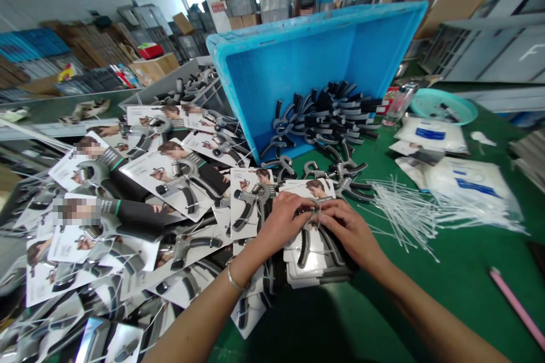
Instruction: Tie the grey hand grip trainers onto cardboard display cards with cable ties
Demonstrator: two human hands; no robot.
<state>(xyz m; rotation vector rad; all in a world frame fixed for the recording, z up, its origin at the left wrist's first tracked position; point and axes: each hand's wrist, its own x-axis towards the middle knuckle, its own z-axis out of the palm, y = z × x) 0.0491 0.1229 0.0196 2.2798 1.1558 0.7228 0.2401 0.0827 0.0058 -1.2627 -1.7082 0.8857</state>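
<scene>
1. The left hand [281, 221] and the right hand [349, 229] meet on top of a hand gripper [307, 241] on a white card [315, 261].
2. The fingers of both hands pinch the gripper's top.
3. It lies on a stack near the middle of the green worktop [460, 278].
4. White ties [404, 210] lie just to the right.
5. A tipped blue bin [306, 57] behind spills more grippers.

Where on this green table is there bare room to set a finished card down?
Bare green table lies between the white ties, right hand and pink stick. Carded grippers crowd everything beyond the left hand; loose ones fill the blue crate.
</scene>
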